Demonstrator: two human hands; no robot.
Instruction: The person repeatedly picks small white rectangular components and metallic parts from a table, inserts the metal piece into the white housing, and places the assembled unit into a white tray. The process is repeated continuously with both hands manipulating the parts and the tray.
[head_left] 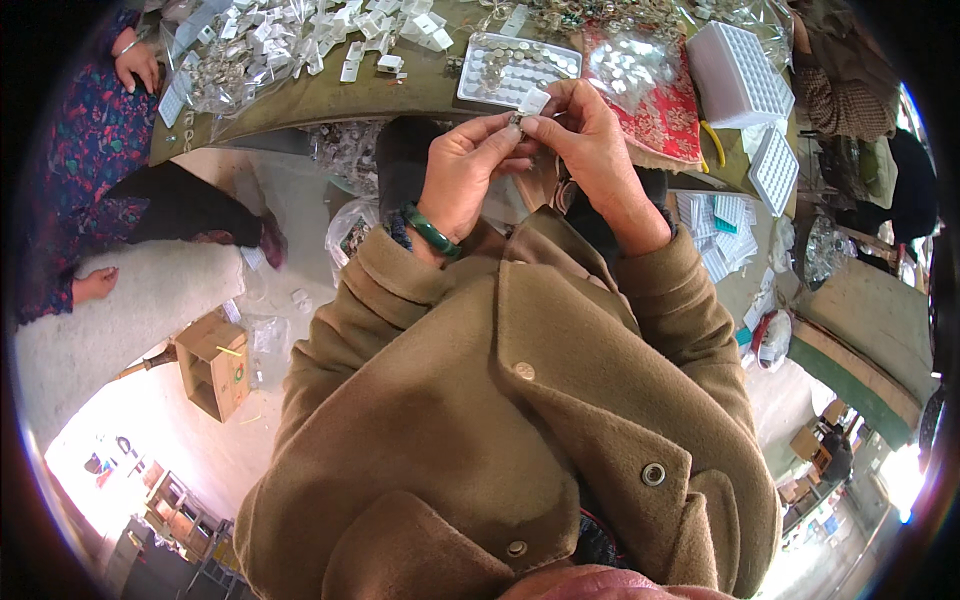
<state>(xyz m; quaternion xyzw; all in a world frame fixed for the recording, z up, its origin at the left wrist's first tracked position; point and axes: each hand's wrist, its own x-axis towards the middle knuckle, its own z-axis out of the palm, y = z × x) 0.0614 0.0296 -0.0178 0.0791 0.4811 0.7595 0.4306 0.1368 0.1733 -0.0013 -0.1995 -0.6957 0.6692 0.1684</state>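
Close together at the table's near edge, my two hands meet over a small white card (535,101) and a tiny dark metallic piece (517,118). My left hand (462,170) pinches the metallic piece between thumb and fingers; its exact kind is too small to make out. Thumb and forefinger of my right hand (592,135) close on the lower edge of the card. Just beyond them lies a white tray (468,92) with rows of small round silvery pieces. A clear bag of shiny discs (632,62) rests on a red patterned cloth (672,125) to the right.
Many small white cards (385,22) are heaped at the table's far left. Stacked white trays (730,75), yellow-handled pliers (713,145) and a leaning tray (774,168) are on the right. One person's hand (137,66) is at left; another's sleeve (845,102) is at right.
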